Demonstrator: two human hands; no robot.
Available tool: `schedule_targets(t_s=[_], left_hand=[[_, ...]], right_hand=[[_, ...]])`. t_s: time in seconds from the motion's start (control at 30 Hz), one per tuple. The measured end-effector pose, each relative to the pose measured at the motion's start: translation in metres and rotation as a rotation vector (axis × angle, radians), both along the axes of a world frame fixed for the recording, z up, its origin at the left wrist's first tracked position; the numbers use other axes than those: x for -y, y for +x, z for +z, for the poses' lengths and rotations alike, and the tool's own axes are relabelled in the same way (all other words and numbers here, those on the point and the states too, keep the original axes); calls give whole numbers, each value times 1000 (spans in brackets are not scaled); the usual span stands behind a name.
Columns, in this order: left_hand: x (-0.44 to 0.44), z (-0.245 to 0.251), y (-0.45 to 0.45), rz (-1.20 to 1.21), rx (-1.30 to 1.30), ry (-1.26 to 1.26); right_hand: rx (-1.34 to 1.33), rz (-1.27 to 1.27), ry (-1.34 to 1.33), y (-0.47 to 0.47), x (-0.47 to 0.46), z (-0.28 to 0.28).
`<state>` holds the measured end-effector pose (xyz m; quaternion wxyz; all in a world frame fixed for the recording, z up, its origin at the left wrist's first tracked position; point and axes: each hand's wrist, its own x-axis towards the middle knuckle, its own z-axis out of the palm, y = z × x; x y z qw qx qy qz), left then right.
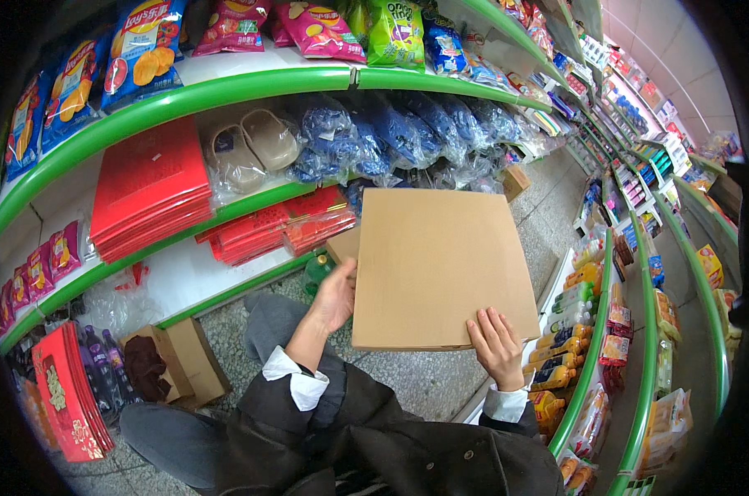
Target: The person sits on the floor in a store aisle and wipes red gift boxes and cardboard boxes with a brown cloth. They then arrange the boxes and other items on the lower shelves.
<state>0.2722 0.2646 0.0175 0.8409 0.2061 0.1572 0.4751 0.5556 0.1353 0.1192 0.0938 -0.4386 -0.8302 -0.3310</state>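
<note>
A flat, plain brown cardboard box is in front of me at an angle above the floor, its broad face toward me. My left hand holds its left edge, with the fingertips partly hidden by the box. My right hand grips its near right corner, fingers laid on the broad face; whatever lies under the box is hidden. Just beyond my left hand stands a green bottle, beside another piece of cardboard partly covered by the box.
Left, green-edged shelves carry chip bags, red packets, plastic-wrapped clogs and blue wrapped footwear. Right, close shelves hold bottled drinks and packaged bread. An open carton and dark bottles stand lower left.
</note>
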Motion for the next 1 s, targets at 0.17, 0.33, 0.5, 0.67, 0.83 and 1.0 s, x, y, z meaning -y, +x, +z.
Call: schedule_targets(t_s=[0.17, 0.33, 0.5, 0.67, 0.83, 1.0], left_hand=[[6, -4, 15, -45, -163, -126], [7, -8, 18, -3, -37, -223], [8, -13, 3, 153, 53, -127], [14, -2, 6, 305, -19, 47], [15, 0, -4, 309, -14, 82], [18, -3, -8, 368, -88, 92]], right_hand=[[-150, 14, -14, 5, 8, -7], [-111, 3, -42, 4, 6, -15], [-257, -136, -443, -35, -9, 14], [-473, 113, -197, -48, -22, -1], [-282, 15, -501, -83, -59, -10], [-319, 76, -609, -79, -46, -18]])
